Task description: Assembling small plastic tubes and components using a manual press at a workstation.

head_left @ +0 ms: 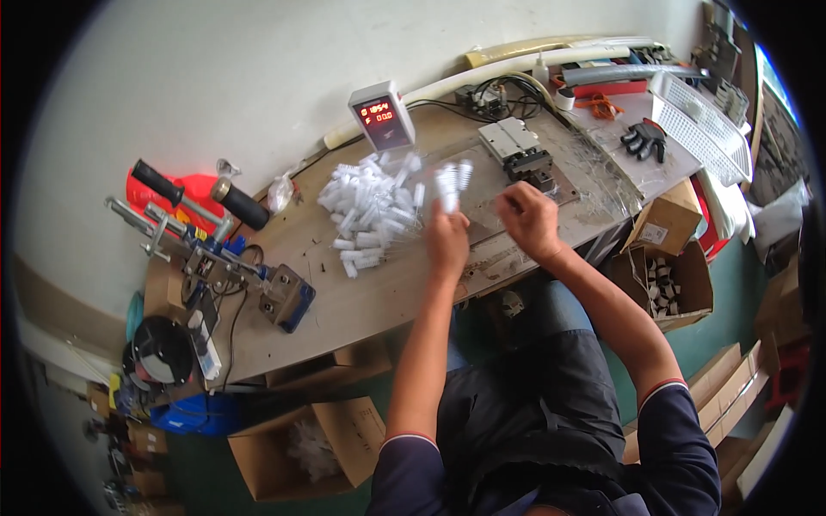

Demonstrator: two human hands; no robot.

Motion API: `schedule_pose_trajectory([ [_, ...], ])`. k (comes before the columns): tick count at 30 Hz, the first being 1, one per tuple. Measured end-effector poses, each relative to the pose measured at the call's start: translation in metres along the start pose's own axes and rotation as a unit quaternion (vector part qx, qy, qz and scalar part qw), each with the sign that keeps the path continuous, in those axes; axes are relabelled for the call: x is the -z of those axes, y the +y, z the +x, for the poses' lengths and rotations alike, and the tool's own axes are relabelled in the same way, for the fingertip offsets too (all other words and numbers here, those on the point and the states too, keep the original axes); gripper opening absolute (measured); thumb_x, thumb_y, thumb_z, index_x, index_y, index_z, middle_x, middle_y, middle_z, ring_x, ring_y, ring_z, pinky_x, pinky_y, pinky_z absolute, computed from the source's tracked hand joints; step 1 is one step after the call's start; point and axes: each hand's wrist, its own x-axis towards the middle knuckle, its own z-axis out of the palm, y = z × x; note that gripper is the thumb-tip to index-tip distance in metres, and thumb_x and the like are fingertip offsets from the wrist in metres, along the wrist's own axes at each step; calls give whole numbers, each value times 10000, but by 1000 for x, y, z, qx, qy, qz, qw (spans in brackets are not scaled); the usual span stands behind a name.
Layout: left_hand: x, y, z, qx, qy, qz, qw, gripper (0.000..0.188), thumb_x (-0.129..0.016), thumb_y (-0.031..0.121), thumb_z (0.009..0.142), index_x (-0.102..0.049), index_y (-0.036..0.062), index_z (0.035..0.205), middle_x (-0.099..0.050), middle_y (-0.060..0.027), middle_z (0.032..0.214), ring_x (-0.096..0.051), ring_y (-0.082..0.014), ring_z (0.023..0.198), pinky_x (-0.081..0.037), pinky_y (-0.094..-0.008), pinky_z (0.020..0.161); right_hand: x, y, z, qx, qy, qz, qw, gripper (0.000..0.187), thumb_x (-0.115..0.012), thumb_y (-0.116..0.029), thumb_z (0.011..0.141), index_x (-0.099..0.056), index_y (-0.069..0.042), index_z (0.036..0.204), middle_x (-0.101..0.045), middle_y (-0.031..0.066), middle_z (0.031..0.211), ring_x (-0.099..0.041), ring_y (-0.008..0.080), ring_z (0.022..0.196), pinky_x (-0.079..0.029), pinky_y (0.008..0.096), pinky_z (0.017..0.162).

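Observation:
My left hand (448, 245) is closed around a few white ribbed plastic tubes (451, 182), which stick up from the fingers and are blurred by motion. To its left lies a heap of similar white, partly see-through tubes (366, 206) on the workbench. My right hand (531, 222) is held just in front of a small machine (514, 142) with a light grey body and a dark metal clamp block (529, 168). Its fingers are curled together, and whatever they may hold is hidden.
Behind the heap stands a box with a red digital display (379, 116). A lever press (245, 267) occupies the bench's left end. At the right are a black-and-grey glove (645, 140) and a white perforated basket (701, 125). Cardboard boxes (357, 439) stand on the floor.

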Motion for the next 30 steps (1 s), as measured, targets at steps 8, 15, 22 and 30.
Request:
schedule_pose_trajectory([
  [8, -17, -41, -10, -90, -20, 116, 989, 284, -544, 263, 1004, -534, 100, 1237, -601, -146, 1194, -610, -263, 1128, -461, -472, 929, -122, -86, 40, 304, -204, -120, 923, 95, -669, -126, 794, -665, -93, 882, -601, 47, 919, -609, 263, 948, -553, 393, 722],
  [15, -13, -19, -9, -65, -66, 92, 991, 416, -686, 313, 913, -492, 74, 1194, -597, -160, 1000, -607, -349, 982, -444, -471, 874, -175, -66, 53, 390, -314, -257, 827, 106, -644, -186, 837, -744, -165, 807, -644, -9, 997, -570, 212, 1097, -505, 339, 820],
  [22, -9, -29, -7, -112, -17, 166, 979, 374, -683, 332, 927, -525, 59, 1128, -615, -164, 1023, -611, -355, 992, -457, -480, 880, -184, -68, 56, 416, -373, -227, 798, 97, -649, -158, 843, -739, -134, 817, -668, 6, 952, -582, 211, 1090, -501, 349, 845],
  [30, -10, -4, -7, -17, -37, 104, 994, 341, -596, 255, 968, -631, 2, 1193, -711, -246, 1093, -661, -417, 1073, -498, -531, 881, -141, -89, 87, 375, -349, -256, 820, 91, -638, -122, 811, -717, -79, 817, -702, 66, 885, -645, 264, 1008, -530, 391, 822],
])
